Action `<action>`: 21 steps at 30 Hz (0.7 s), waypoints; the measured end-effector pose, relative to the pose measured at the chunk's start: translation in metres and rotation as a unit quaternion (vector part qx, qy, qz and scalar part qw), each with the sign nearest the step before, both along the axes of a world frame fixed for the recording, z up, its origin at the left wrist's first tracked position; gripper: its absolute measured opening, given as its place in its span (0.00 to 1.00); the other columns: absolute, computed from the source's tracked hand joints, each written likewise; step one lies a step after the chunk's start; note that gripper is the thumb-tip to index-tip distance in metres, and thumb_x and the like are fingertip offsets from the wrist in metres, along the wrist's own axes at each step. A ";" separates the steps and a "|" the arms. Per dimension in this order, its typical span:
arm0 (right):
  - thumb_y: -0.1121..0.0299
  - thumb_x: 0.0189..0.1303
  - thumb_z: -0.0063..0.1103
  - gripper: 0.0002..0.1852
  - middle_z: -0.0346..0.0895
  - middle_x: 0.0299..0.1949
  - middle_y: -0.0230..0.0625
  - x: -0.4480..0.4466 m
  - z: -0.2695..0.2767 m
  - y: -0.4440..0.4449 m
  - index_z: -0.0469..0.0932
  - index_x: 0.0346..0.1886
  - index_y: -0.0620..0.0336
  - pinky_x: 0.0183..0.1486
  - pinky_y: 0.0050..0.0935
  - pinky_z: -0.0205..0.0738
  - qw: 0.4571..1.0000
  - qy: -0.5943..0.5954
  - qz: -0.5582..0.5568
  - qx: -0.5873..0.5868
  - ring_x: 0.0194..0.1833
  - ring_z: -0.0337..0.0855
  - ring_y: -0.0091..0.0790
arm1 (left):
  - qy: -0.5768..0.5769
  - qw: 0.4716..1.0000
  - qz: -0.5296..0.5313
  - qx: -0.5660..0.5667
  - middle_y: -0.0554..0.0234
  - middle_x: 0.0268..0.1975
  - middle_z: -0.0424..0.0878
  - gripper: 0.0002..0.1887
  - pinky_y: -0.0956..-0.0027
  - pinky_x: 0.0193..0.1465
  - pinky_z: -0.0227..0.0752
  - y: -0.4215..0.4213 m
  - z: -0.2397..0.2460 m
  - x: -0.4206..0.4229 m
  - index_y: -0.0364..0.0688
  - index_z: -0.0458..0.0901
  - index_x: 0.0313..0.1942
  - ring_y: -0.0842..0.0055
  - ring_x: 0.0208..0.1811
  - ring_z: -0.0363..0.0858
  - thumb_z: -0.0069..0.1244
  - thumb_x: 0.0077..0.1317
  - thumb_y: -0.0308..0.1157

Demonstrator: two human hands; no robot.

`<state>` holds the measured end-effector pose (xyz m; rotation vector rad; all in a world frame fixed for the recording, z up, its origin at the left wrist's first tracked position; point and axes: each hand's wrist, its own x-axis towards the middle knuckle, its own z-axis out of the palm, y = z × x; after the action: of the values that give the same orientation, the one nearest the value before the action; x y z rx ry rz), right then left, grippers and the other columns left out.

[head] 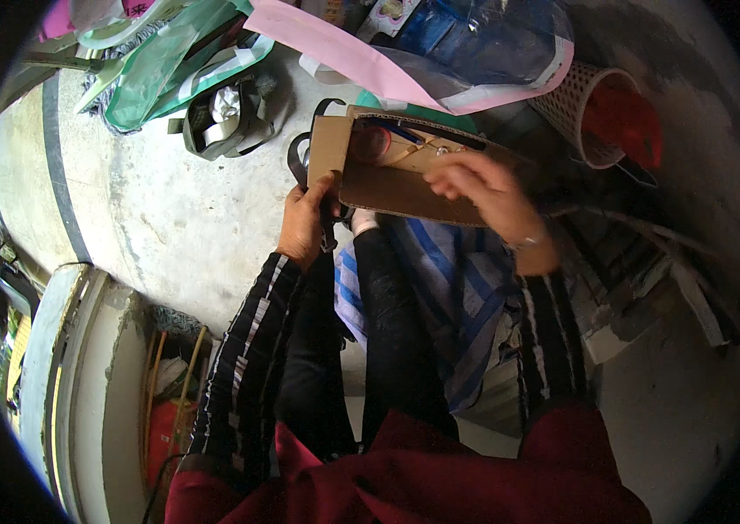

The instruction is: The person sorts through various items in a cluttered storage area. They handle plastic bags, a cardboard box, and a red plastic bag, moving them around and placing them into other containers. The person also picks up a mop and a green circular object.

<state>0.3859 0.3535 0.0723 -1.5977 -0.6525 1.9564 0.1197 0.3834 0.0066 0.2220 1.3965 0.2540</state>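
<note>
A cardboard box (403,187) with its top open is tilted over my knees. My left hand (304,219) grips its left end by the flap (329,147), with the thumb on top. A black strap (298,157) loops beside that end, and part of it hangs below my fingers. Over the box's right part is my right hand (484,190), blurred, its fingers curled; whether they hold anything is hidden. Inside the box lie a round red-rimmed item (370,144), a blue pen-like stick (403,133) and small loose pieces (442,150).
An olive fabric bag (196,128) stands on the concrete floor (180,216). Beyond the box are a pink-edged clear plastic bag (501,65) and a green one (140,85). At right, a perforated basket (563,108) lies tipped, with red material (625,121) at its mouth. A blue-striped cloth (448,275) hangs beside my legs.
</note>
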 end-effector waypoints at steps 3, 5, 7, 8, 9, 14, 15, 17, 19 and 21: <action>0.67 0.65 0.48 0.16 0.77 0.49 0.45 -0.039 -0.059 0.000 0.73 0.51 0.68 0.53 0.34 0.71 0.969 -0.182 0.144 0.088 0.48 0.78 0.44 | -0.008 1.000 -0.005 0.015 0.66 0.25 0.73 0.14 0.77 0.28 0.61 0.001 0.002 0.002 0.34 0.74 0.35 0.81 0.23 0.68 0.50 0.63 0.39; 0.69 0.62 0.50 0.20 0.71 0.56 0.48 -0.060 -0.090 0.000 0.69 0.56 0.67 0.58 0.37 0.66 0.947 -0.236 0.188 0.107 0.56 0.72 0.49 | 0.001 1.000 -0.001 0.008 0.66 0.26 0.73 0.15 0.77 0.28 0.61 0.002 0.003 0.002 0.34 0.74 0.36 0.80 0.23 0.69 0.51 0.63 0.39; 0.70 0.60 0.53 0.25 0.62 0.63 0.49 -0.076 -0.112 0.003 0.65 0.60 0.66 0.63 0.38 0.61 0.915 -0.313 0.220 0.124 0.62 0.66 0.50 | 0.000 1.000 0.005 0.003 0.66 0.26 0.73 0.15 0.76 0.28 0.62 0.003 0.002 0.003 0.33 0.74 0.36 0.80 0.23 0.69 0.51 0.63 0.38; 0.70 0.58 0.55 0.27 0.57 0.66 0.49 -0.086 -0.121 0.006 0.63 0.61 0.66 0.65 0.39 0.59 0.902 -0.339 0.245 0.109 0.63 0.64 0.52 | 0.000 1.000 0.009 0.000 0.65 0.26 0.74 0.15 0.76 0.27 0.62 0.003 0.002 0.003 0.33 0.74 0.36 0.80 0.23 0.69 0.51 0.63 0.38; 0.69 0.56 0.57 0.30 0.52 0.68 0.49 -0.093 -0.126 0.009 0.61 0.62 0.66 0.66 0.40 0.57 0.889 -0.359 0.277 0.069 0.64 0.61 0.53 | 0.000 1.000 0.016 -0.001 0.65 0.27 0.74 0.15 0.76 0.27 0.62 0.003 0.001 0.003 0.33 0.74 0.36 0.79 0.22 0.69 0.51 0.62 0.38; 0.69 0.55 0.58 0.24 0.60 0.61 0.50 -0.101 -0.134 0.008 0.68 0.56 0.63 0.61 0.41 0.63 0.891 -0.348 0.290 0.023 0.59 0.67 0.54 | 0.020 0.999 0.027 -0.012 0.65 0.26 0.73 0.14 0.76 0.25 0.62 0.002 0.001 0.003 0.33 0.74 0.36 0.79 0.22 0.69 0.52 0.62 0.38; 0.69 0.55 0.58 0.22 0.61 0.60 0.50 -0.097 -0.133 0.004 0.70 0.54 0.62 0.60 0.41 0.64 0.886 -0.340 0.316 0.010 0.57 0.68 0.54 | 0.009 0.999 0.031 -0.009 0.65 0.25 0.73 0.14 0.76 0.25 0.62 0.001 0.003 0.003 0.34 0.74 0.36 0.79 0.22 0.69 0.52 0.62 0.38; 0.72 0.54 0.57 0.15 0.66 0.55 0.50 -0.087 -0.135 -0.004 0.75 0.47 0.59 0.54 0.42 0.68 0.884 -0.314 0.347 0.007 0.53 0.72 0.54 | 0.007 1.000 0.013 -0.014 0.65 0.24 0.73 0.13 0.76 0.26 0.62 0.001 0.003 0.003 0.34 0.74 0.35 0.79 0.22 0.69 0.51 0.63 0.37; 0.73 0.54 0.56 0.17 0.69 0.52 0.50 -0.074 -0.134 -0.017 0.76 0.49 0.59 0.53 0.40 0.69 0.867 -0.335 0.368 0.028 0.52 0.73 0.54 | 0.003 1.000 0.006 -0.011 0.65 0.23 0.73 0.13 0.76 0.26 0.62 0.000 0.002 0.002 0.34 0.74 0.35 0.80 0.22 0.69 0.51 0.63 0.37; 0.73 0.56 0.55 0.17 0.72 0.49 0.51 -0.063 -0.133 -0.025 0.75 0.51 0.58 0.54 0.39 0.69 0.874 -0.327 0.359 -0.005 0.52 0.73 0.52 | 0.000 1.000 0.006 -0.002 0.66 0.22 0.73 0.12 0.77 0.27 0.61 -0.001 0.002 0.002 0.34 0.74 0.34 0.80 0.22 0.68 0.51 0.63 0.36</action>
<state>0.3233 0.3283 -0.0609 -2.2614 -1.7123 1.8101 0.1221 0.3826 0.0083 0.2101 1.3986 0.2606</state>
